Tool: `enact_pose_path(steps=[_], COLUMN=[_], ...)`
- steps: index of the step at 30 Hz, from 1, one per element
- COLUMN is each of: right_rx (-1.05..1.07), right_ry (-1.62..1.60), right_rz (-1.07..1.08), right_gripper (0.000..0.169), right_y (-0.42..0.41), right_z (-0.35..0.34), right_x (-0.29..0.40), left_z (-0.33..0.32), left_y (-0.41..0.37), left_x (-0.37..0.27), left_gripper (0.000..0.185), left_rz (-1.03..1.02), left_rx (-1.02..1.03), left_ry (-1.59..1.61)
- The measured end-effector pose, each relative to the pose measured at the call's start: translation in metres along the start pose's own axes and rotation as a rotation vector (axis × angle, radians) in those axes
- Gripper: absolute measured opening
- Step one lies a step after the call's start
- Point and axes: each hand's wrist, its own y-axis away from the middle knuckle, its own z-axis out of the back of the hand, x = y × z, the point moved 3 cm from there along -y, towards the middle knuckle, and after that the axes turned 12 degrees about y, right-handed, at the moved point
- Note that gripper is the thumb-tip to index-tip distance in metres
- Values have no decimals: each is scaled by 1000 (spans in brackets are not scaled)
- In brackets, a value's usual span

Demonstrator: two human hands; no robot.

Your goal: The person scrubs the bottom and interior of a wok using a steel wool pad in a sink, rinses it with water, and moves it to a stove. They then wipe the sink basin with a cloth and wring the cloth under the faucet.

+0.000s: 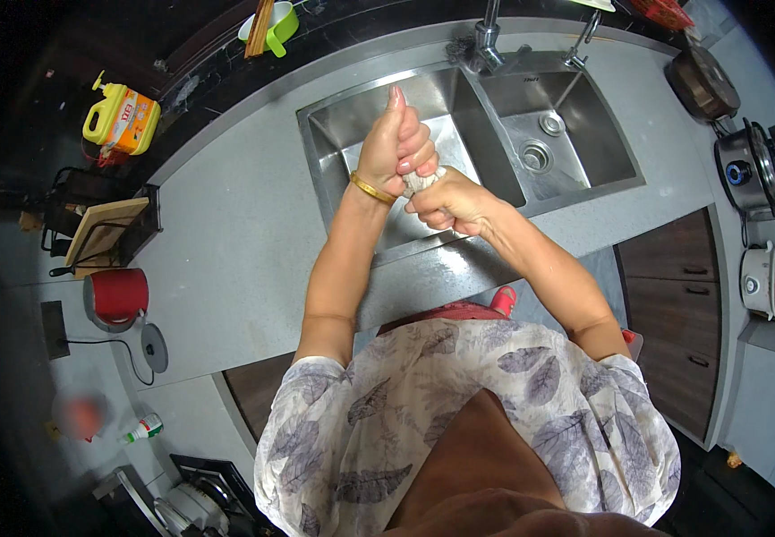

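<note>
A light, twisted cloth (422, 182) is bunched between my two hands above the left bowl of a stainless steel double sink (458, 144). My left hand (401, 144), with a gold bangle at its wrist, grips the upper end, thumb pointing up. Just below and to the right, my right hand (451, 201) is closed round the lower part. Most of the cloth is hidden by my fingers. Behind the sink stand a large faucet (488, 50) and a slimmer tap (575, 57), which has a thin stream below it into the right bowl.
Left on the grey counter (226, 221) are a red kettle (117, 299), a cutting board (105, 231) in a rack and a round grey lid (154, 348). A yellow pump jug (122, 119) and a green-handled cup (283, 27) stand behind. A pot (703, 84) and cookers (750, 168) line the right.
</note>
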Motion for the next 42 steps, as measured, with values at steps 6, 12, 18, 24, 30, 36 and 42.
enact_pose_path(steps=[6, 12, 18, 24, 30, 36, 42], right_rx=[-504, -665, -672, -650, -837, -665, -712], right_ry=[735, 1294, 1637, 1991, 1494, 602, 216], right_rz=[81, 18, 103, 224, 21, 141, 42], right_gripper=[14, 31, 24, 13, 38, 66, 62], right_y=[-43, -69, -87, -93, -49, 26, 119], right_z=[28, 42, 53, 61, 120, 152, 170], right_x=[-12, -25, -33, -43, -47, -81, -123], left_z=[54, 113, 143, 198, 193, 306, 118], left_y=[-27, -44, -54, -60, -33, -9, -95], left_x=[13, 31, 43, 59, 35, 87, 134], left_gripper=[48, 41, 29, 15, 32, 42, 42], left_rz=[-90, -185, -245, 5, 157, 189, 61], left_rx=[-354, -672, -850, -911, -421, -186, -106], left_ry=[65, 150, 138, -2, 96, -1317, -1527])
